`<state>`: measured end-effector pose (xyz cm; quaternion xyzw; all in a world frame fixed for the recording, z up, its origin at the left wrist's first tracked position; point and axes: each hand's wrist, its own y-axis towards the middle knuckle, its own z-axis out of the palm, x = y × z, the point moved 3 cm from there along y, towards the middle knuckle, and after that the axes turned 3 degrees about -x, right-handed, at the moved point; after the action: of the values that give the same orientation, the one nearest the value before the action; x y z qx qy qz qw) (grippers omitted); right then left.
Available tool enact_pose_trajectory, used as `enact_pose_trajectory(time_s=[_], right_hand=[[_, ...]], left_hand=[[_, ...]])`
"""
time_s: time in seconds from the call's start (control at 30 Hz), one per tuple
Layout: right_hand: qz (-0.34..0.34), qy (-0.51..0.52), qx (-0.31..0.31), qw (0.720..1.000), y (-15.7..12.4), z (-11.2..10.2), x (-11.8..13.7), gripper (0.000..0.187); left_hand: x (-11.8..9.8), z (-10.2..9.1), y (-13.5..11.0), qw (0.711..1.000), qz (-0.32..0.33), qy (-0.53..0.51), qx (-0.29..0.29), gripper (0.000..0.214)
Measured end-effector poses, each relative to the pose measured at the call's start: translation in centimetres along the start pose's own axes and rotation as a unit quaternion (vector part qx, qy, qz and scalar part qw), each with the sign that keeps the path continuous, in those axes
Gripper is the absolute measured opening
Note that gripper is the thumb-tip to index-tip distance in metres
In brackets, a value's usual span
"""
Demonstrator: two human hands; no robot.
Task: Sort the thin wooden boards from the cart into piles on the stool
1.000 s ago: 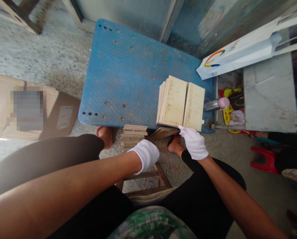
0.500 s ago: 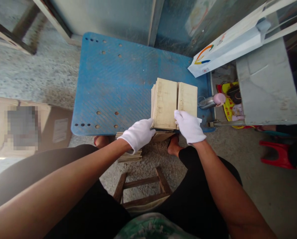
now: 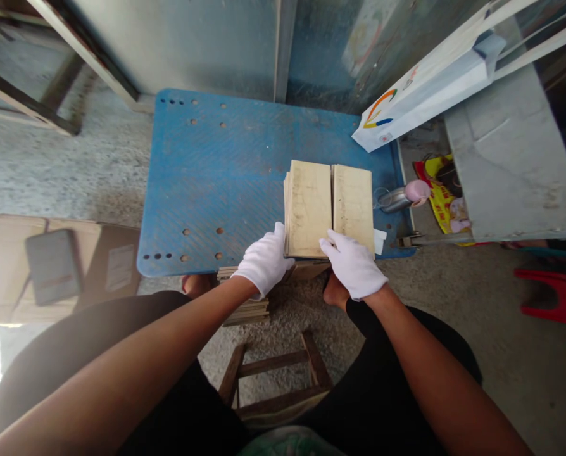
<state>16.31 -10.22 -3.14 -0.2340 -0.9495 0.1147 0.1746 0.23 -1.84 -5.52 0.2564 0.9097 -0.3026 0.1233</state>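
Two piles of pale rectangular wooden boards, a left pile [image 3: 308, 206] and a right pile [image 3: 353, 202], sit side by side on the near right part of a blue ribbed plastic platform [image 3: 226, 177]. They touch along one seam. Their long axis runs from near to far, with the short ends facing the person, and the near ends lie about level with the platform's near edge.

The white-gloved left hand [image 3: 264, 261] cups the near left corner of the left pile, thumb up along its left side. The white-gloved right hand [image 3: 354, 266] lies on the near end at the seam, fingers stretched over the top boards. The lower fingers of the left hand and the thumb of the right are hidden, so I cannot tell whether either hand clamps the boards or only presses against them.

The left pile's staggered edges show on its left side, but the right pile's height is hard to make out. A low stack of similar boards [image 3: 247, 307] on the concrete floor is partly covered by the platform and the left wrist.

Left and far of the piles the platform is bare and wide. To the right only a narrow strip remains, with a metal flask with a pink cap [image 3: 399, 197] just beyond and a white paper bag [image 3: 420, 88] overhanging the far right corner.
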Motion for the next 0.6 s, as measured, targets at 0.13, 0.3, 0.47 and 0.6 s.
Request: enact_pose_trajectory(time_s=[0.13, 0.3, 0.47, 0.6], right_hand=[[-0.009, -0.006, 0.015, 1.0, -0.3, 0.5, -0.2, 0.049], [-0.008, -0.042, 0.011, 0.999, -0.7, 1.2, 0.4, 0.052], [0.057, 0.013, 0.027, 0.998, -0.6, 0.9, 0.8, 0.056], [0.092, 0.084, 0.032, 0.992, -0.7, 1.3, 0.8, 0.061]], left_hand=[[-0.9, 0.0, 0.4, 1.0, 0.008, 0.019, 0.006, 0.084], [-0.7, 0.1, 0.8, 1.0, 0.009, -0.007, 0.015, 0.081], [-0.2, 0.1, 1.1, 1.0, 0.014, -0.009, 0.008, 0.081], [-0.2, -0.1, 0.8, 1.0, 0.017, -0.001, 0.016, 0.073]])
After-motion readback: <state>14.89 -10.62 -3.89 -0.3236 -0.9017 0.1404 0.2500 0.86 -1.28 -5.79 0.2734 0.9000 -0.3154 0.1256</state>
